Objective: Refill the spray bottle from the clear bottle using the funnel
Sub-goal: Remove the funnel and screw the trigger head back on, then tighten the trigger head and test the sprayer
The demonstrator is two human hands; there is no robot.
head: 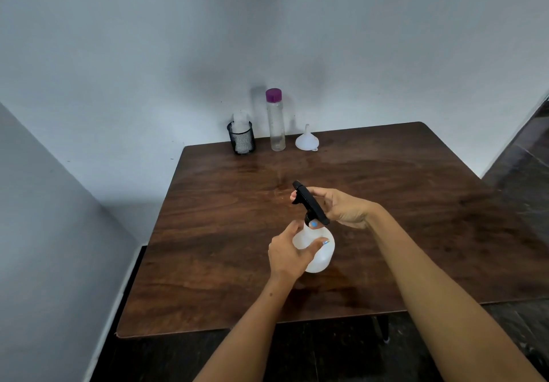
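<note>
The left hand (286, 255) curls round the translucent white plastic spray bottle (315, 251) standing on the worktop (416, 233); the right hand (341, 207) grips its black trigger head (310, 203).

One view only here, from a camera worn on the person's head, looking forward and steeply down across a dark wooden table (386, 233). It sits close above the near edge, so both forearms run up from the bottom of the picture and meet near the middle of the tabletop. The wide lens bends the walls (178, 39): the room corner stands far and centre, the far table edge lies just under it. Dark floor (523, 167) shows at the right and along the near side. With no second view, nothing is shared.
</note>
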